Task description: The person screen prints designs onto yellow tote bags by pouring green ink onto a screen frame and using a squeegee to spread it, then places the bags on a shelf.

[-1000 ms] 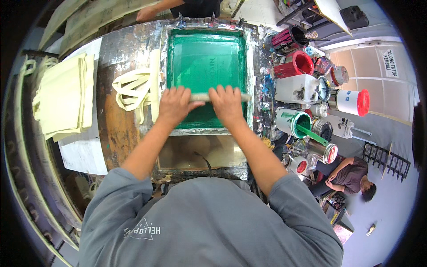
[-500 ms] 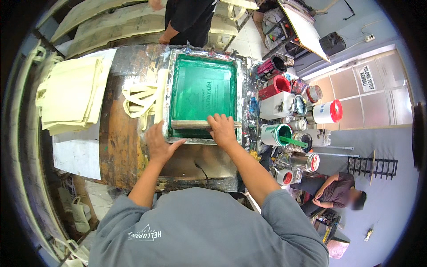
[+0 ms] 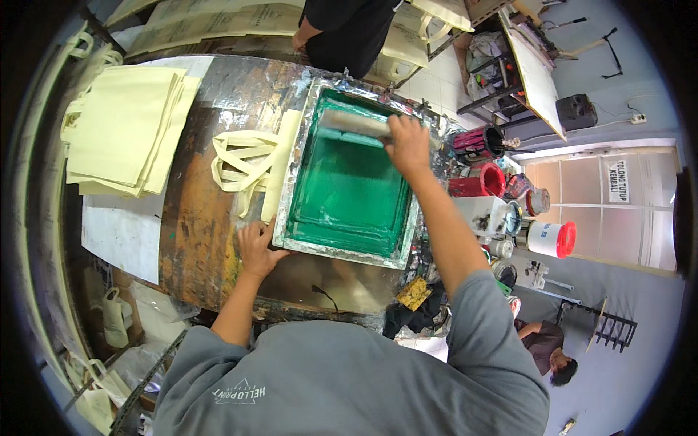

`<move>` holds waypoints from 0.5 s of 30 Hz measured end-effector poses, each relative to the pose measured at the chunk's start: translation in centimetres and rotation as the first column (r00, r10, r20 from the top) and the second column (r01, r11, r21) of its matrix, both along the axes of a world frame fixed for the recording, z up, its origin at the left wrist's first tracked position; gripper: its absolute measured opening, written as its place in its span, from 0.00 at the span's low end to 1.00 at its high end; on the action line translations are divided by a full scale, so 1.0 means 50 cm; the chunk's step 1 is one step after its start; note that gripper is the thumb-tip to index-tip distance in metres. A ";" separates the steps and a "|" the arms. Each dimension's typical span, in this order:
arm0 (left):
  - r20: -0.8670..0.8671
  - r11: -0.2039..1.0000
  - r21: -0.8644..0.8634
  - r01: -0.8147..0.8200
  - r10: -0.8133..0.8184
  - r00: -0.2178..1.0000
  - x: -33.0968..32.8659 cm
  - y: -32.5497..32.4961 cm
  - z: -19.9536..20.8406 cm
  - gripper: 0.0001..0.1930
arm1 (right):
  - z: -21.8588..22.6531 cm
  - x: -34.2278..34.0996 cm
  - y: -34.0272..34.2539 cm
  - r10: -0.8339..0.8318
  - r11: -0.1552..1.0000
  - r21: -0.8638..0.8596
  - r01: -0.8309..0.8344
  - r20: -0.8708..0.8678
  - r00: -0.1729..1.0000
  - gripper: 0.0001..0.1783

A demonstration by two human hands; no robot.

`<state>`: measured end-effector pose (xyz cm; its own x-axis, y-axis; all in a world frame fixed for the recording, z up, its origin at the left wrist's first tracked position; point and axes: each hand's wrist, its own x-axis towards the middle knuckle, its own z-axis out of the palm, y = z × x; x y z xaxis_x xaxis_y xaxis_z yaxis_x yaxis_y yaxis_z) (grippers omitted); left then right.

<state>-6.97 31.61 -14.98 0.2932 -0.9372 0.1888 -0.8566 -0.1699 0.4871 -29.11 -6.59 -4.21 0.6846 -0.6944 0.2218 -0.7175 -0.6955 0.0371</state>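
My right hand (image 3: 408, 145) is closed on the right end of a wooden squeegee (image 3: 355, 123), which looks slightly blurred. The squeegee lies across the far end of a green printing screen (image 3: 349, 182) with a pale, paint-stained frame (image 3: 342, 256). Green ink shows inside the screen. At the frame's near left corner, my left hand (image 3: 258, 251) has its thumb and fingers apart, and it touches or nearly touches the corner. From under the frame's left side sticks out a pale yellow cloth bag (image 3: 289, 138), its handles (image 3: 247, 163) loose on the table.
A stack of pale yellow bags (image 3: 127, 127) lies at the table's left. Paint pots crowd the right side, among them a red one (image 3: 480, 182) and a white one (image 3: 549, 238). A yellow sponge (image 3: 414, 293) sits near right. Another person (image 3: 342, 36) stands beyond the table.
The squeegee has gone from the screen's near end to its far end in my right hand. My left hand has settled at the frame's near left corner. The view has shifted.
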 end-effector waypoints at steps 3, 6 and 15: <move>-0.025 1.000 0.023 -0.009 0.010 1.000 -0.002 0.006 0.003 0.51 | -0.015 0.032 -0.080 0.009 0.999 -0.042 -0.009 0.005 1.000 0.28; -0.062 1.000 -0.017 -0.005 0.004 0.998 -0.007 0.004 0.029 0.51 | -0.034 0.043 -0.121 -0.004 0.998 -0.062 0.002 -0.037 0.999 0.29; -0.521 0.999 0.037 -0.039 0.052 0.852 -0.021 -0.010 0.109 0.52 | -0.026 0.051 -0.183 0.015 0.999 0.042 -0.010 -0.123 0.992 0.33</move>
